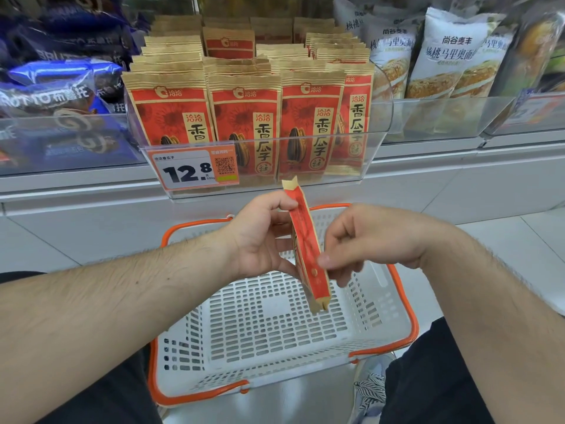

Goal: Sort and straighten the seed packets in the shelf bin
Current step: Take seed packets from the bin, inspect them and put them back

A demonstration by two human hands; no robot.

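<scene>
A single seed packet was held edge-on between both hands, above a white basket and just below the shelf bin. Its long axis was seen running nearly upright, the top leaning slightly toward the bin. The upper part was gripped by the left hand, thumb and fingers curled round its edge; the lower half was pinched by the fingertips of the right hand. The bin, directly ahead and higher, was shown filled with rows of matching packets standing face-forward behind a price tag. The left hand was judged nearer the bin, and a quarter turn was thought needed to bring the packet face-forward like the others.
</scene>
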